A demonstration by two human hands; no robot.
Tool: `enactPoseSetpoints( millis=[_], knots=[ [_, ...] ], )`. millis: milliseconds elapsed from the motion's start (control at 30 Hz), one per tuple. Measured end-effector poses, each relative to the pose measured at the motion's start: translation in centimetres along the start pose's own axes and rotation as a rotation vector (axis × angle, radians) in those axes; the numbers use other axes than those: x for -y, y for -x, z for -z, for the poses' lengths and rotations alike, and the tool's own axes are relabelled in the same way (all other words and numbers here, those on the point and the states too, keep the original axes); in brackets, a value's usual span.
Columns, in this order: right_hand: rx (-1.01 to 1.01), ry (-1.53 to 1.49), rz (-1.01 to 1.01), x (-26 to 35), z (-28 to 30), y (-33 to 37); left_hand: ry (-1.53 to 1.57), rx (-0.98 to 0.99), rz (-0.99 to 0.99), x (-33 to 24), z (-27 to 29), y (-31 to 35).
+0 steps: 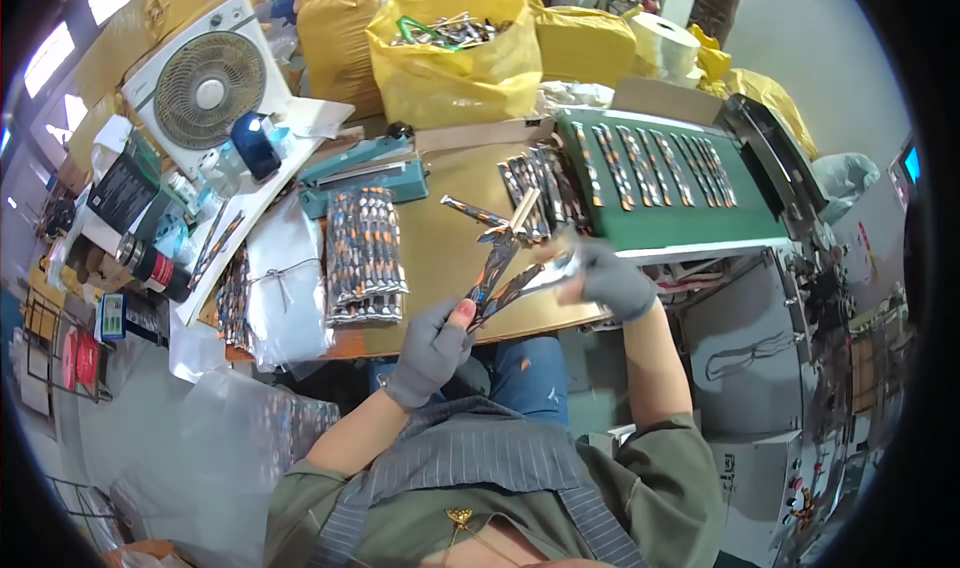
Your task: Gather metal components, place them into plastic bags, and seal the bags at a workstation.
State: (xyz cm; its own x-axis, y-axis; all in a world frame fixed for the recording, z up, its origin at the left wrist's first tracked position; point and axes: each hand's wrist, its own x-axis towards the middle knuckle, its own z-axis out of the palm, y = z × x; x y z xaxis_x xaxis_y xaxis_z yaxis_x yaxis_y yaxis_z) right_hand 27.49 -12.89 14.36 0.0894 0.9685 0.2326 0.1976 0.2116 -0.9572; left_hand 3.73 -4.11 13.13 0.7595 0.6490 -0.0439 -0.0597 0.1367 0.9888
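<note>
My left hand (432, 353), in a grey glove with bare fingertips, is closed on a few narrow chopstick packets (494, 268) in dark, orange-and-blue patterned wrapping. They fan out upward over the table. My right hand (615, 280), gloved alike, is at the right of them, its fingers smeared by motion. One strip (518, 286) of the wrapping reaches from the left hand toward it and ends in a whitish blur by the fingertips. Bare wooden chopsticks (524, 210) show just above the held packets. Another packet (472, 211) lies slanting at their upper left.
Packets in a row lie on a green conveyor belt (680, 223) at the right. A loose pile (545, 183) sits beside it. Bagged bundles (365, 253) and a teal sealer (365, 176) are at the left. Behind stand a yellow sack (450, 83) and a fan (208, 83).
</note>
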Motion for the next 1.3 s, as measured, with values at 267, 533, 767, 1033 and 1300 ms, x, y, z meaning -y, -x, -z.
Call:
enactPoseSetpoints(
  millis=[267, 533, 767, 1033, 1300],
  knots=[
    [-0.732, -0.005, -0.036, 3.9, 3.0, 1.2, -0.172, 0.137, 0.060, 1.6, -4.8, -2.4],
    [-1.599, 1.021, -0.400, 0.5, 22.7, 17.1, 0.125, -0.071, 0.228, 6.3, 1.2, -2.9],
    [-1.514, 1.693, -1.184, -1.3, 32.1, 46.3, -0.108, -0.295, 0.179, 11.0, 6.1, -3.2],
    [-1.115, 1.360, -1.338, -10.2, 35.9, 72.2, -0.065, -0.201, 0.276, 7.1, -2.1, -5.3],
    [-1.723, 1.341, -1.090, -13.5, 32.3, 59.4, 0.061, -0.320, -0.237, -18.2, 0.8, -29.8]
  ],
)
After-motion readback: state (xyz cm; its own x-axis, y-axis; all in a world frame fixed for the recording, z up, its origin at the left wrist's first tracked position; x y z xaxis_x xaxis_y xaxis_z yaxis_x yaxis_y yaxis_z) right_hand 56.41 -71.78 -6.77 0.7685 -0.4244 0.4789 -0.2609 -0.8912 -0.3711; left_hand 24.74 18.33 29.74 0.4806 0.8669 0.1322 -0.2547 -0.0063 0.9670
